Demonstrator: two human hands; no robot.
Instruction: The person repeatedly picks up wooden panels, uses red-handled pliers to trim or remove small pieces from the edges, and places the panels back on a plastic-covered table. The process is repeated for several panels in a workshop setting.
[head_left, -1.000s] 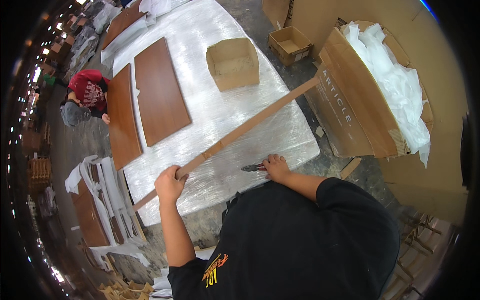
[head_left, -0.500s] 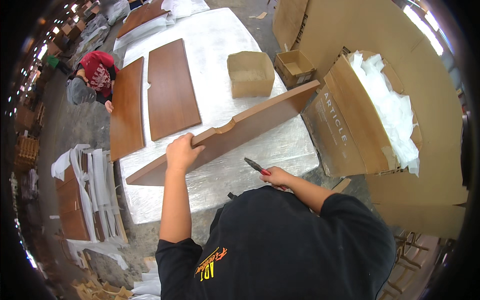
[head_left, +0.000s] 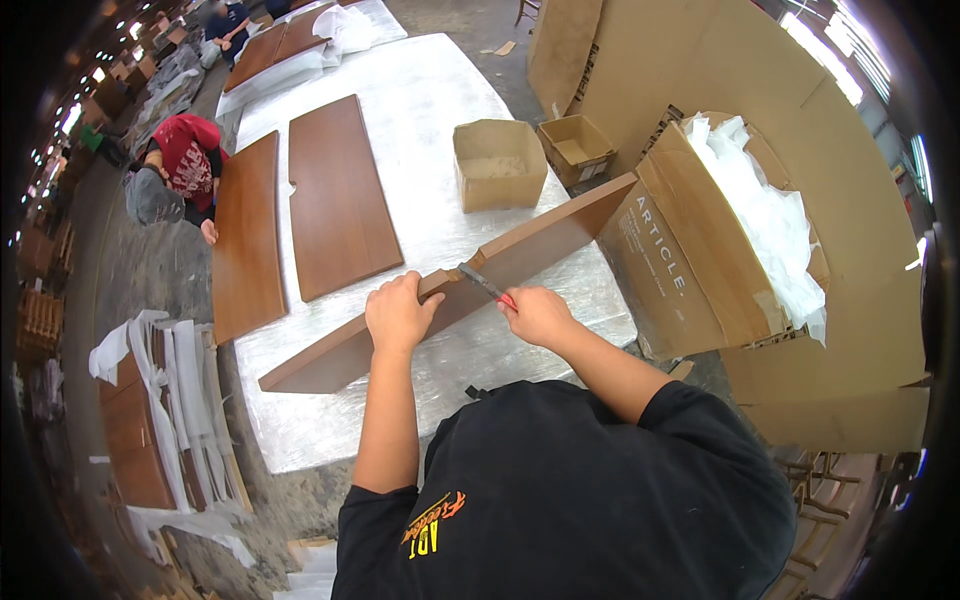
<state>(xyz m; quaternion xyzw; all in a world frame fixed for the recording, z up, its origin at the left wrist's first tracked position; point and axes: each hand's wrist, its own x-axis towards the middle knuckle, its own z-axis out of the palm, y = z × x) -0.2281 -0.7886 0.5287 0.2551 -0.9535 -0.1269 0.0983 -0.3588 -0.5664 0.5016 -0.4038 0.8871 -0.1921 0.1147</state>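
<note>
One brown wooden panel (head_left: pixel 462 300) with a notched top edge stands on the silvery film-wrapped table (head_left: pixel 440 90), that edge under my curled left hand (head_left: pixel 398 312). My right hand (head_left: pixel 538 316) is closed around red-handled dark metal pliers (head_left: pixel 485 284), tips at the notch.

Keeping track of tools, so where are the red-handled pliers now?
Near the head view's middle, the pliers are in the right hand, tip at the notch of the standing board, right of the left hand.

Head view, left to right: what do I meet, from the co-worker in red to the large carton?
Co-worker in red, left flat panel, right flat panel, left hand, pliers, right hand, large carton.
</note>
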